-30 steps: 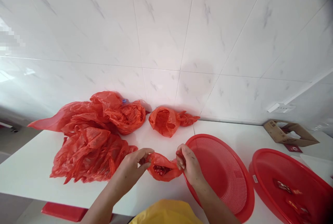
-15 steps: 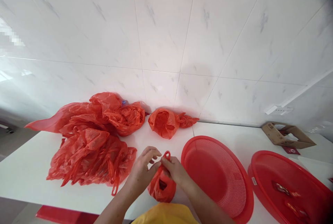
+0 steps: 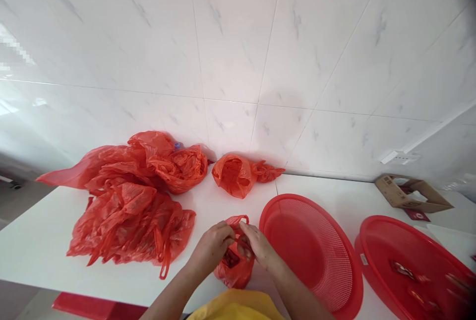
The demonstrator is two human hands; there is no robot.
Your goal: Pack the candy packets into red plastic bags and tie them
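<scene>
A small red plastic bag (image 3: pixel 235 273) stands on the white table in front of me, with something dark showing through its mouth. My left hand (image 3: pixel 215 244) pinches the bag's upper edge on the left. On the other side my right hand (image 3: pixel 255 244) grips the handle part, its fingers bent round the plastic. A loop of the handle sticks up between the two hands. What lies inside the bag is mostly hidden. Left of my hands spreads a large heap of crumpled red plastic bags (image 3: pixel 126 221).
Another red bag (image 3: pixel 234 176), rolled open, rests by the tiled wall. Right of my hands is a red mesh basket (image 3: pixel 297 245). Beyond it, a red basin (image 3: pixel 401 240) holds a few small packets, with a blurred hand at its right. A cardboard box (image 3: pixel 405 198) stands behind.
My left hand has closed on the bag's edge, where its fingers were apart before. The bag's top is now spread wider between both hands. A blurred hand has appeared over the basin.
</scene>
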